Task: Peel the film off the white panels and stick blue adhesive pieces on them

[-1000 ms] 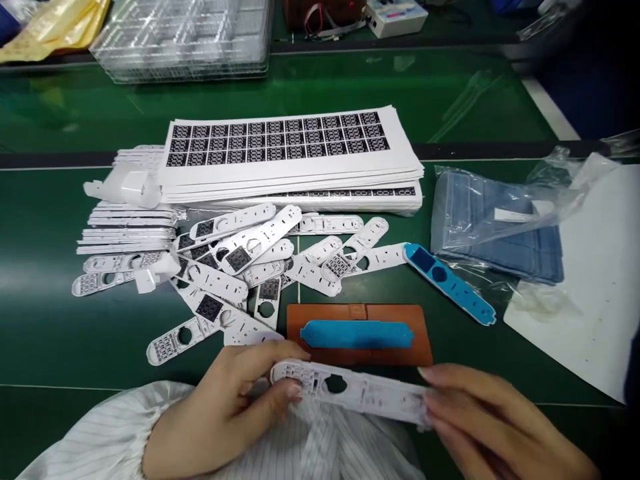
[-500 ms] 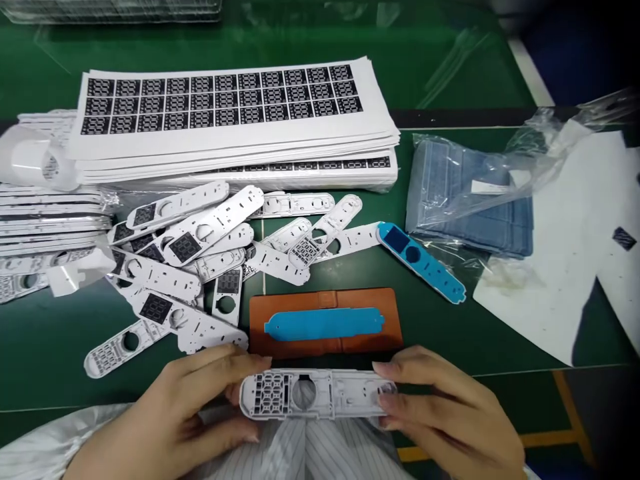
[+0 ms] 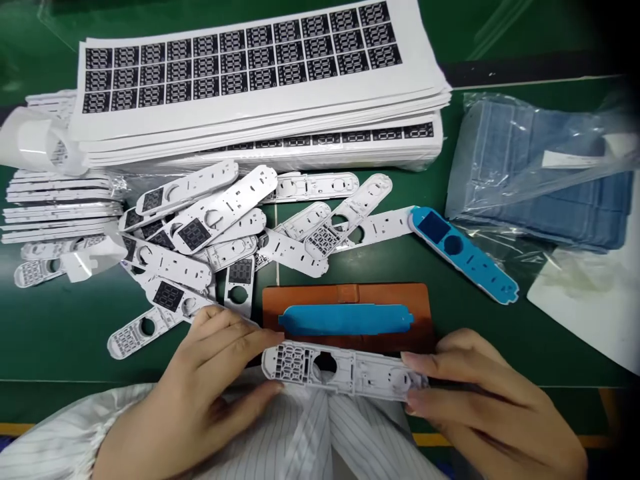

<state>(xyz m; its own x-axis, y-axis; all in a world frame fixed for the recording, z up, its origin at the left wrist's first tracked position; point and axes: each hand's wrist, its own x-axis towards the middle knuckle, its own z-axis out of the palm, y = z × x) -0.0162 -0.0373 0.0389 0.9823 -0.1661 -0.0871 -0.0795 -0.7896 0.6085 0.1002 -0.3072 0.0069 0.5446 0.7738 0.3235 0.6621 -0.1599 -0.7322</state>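
A long white plastic panel (image 3: 345,372), with a digit-shaped grid at its left end and a round hole beside it, is held level at the table's near edge. My left hand (image 3: 205,387) pinches its left end between thumb and fingers. At the other end my right hand (image 3: 493,407) grips it the same way, covering the tip. Just beyond the panel lies a brown holder (image 3: 347,293) bearing a flat blue piece (image 3: 345,320) of similar outline. Several loose white panels (image 3: 240,203), some with black digit labels, are heaped beyond my left hand.
A stack of white label sheets (image 3: 260,107) with black digit prints spans the back. Bundled white panels (image 3: 60,207) sit at the left. On the right are a blue-faced panel (image 3: 465,257), a plastic bag of blue sheets (image 3: 535,173) and white paper (image 3: 590,307).
The view has shifted and moved closer. The white panel now tilts slightly down to the right, still held by both hands at its ends.
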